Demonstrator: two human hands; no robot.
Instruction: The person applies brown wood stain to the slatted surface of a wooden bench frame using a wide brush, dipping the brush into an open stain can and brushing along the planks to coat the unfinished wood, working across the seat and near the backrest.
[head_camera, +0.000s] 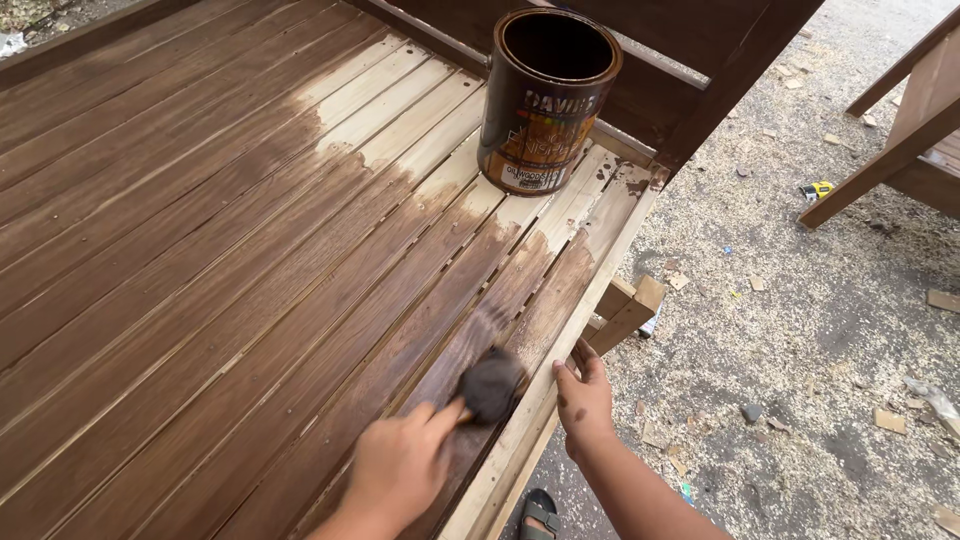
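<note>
Table (200, 250): slatted wood, mostly stained dark, pale near the can (545, 100).
Left hand (400, 465): your fingers are closed around a round brush (492, 385), pressing it on a slat.
Right hand (583, 397): open, resting on the table edge just beside the brush.

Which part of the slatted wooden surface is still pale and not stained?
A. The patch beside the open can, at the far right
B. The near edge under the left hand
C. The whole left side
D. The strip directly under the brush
A: the slats around the open can show pale bare wood, while the slatted surface elsewhere is dark brown, including under the brush held in the left hand.
</note>
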